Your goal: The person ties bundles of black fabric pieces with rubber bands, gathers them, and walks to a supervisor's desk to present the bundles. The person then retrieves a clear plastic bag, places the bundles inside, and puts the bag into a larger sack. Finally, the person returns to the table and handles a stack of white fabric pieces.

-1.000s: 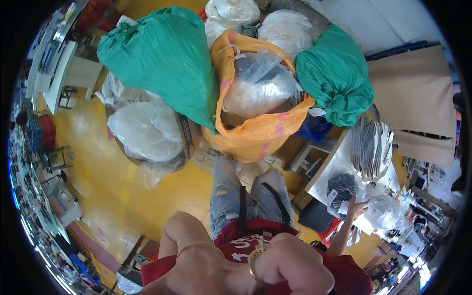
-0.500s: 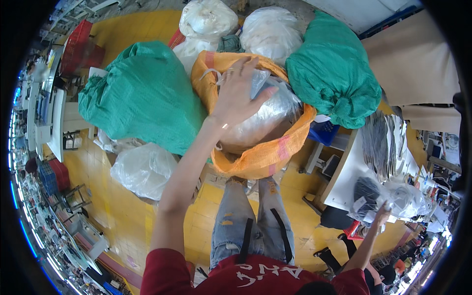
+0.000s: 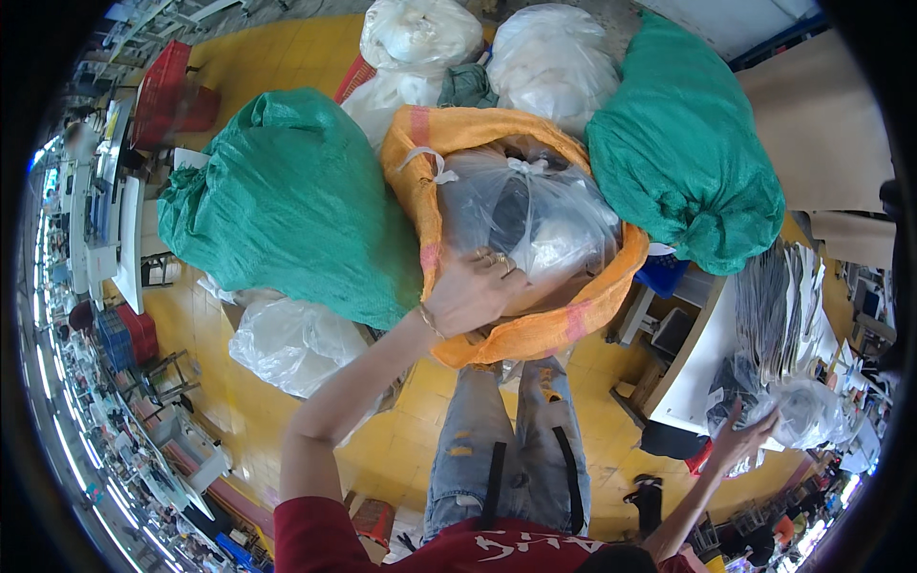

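Observation:
An open orange woven sack (image 3: 587, 325) stands in front of me, its rim rolled outward. Inside it lies a knotted clear plastic bag (image 3: 573, 215) with dark and pale contents. My left hand (image 3: 475, 291) is over the sack's near left part, fingers curled against the near side of that bag; its fingertips are partly hidden. Off to the right, my right hand (image 3: 737, 441) is open, thumb and fingers apart, just by another filled clear plastic bag (image 3: 807, 413) on a white table (image 3: 683, 377).
Full green woven sacks, one left (image 3: 287, 191) and one right (image 3: 683, 153), flank the orange one. White plastic bags (image 3: 554, 67) stand behind it, and another clear bag (image 3: 301, 344) lies lower left. Stacked grey cut pieces (image 3: 776, 306) lie on the white table.
My left hand has come from the sack's far side to its near left part and curled, uncovering the knotted bag. My right hand has opened away from the clear bag at the table.

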{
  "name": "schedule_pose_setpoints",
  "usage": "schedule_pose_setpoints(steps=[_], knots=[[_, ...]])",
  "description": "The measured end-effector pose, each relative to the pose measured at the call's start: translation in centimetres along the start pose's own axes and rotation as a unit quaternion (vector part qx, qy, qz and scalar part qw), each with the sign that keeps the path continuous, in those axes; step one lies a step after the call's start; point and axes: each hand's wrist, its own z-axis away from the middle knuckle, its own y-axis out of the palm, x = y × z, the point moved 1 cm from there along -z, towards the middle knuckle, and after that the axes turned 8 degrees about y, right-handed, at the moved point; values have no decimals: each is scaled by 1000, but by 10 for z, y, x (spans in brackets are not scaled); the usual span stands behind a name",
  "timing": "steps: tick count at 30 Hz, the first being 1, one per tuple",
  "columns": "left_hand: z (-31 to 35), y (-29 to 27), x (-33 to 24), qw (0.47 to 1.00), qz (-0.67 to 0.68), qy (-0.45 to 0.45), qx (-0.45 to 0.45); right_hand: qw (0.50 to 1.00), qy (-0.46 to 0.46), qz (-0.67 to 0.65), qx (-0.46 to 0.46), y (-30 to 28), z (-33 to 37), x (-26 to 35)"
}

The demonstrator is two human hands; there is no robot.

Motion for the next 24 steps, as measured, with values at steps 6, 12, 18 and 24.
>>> schedule_pose_setpoints(steps=[6, 12, 18, 24], knots=[[-5, 14, -12, 992, 68, -37, -97, 797, -219, -471, 309, -14, -39, 298], [9, 12, -19, 991, 55, -60, -102, 826, -325, -255, 382, 35, -36, 467], [20, 8, -50, 967, 61, -70, -236, 801, -375, -158, 440, 26, -36, 464], [39, 7, -77, 959, 68, -85, -260, 800, -407, -113, 425, 7, -28, 446]])
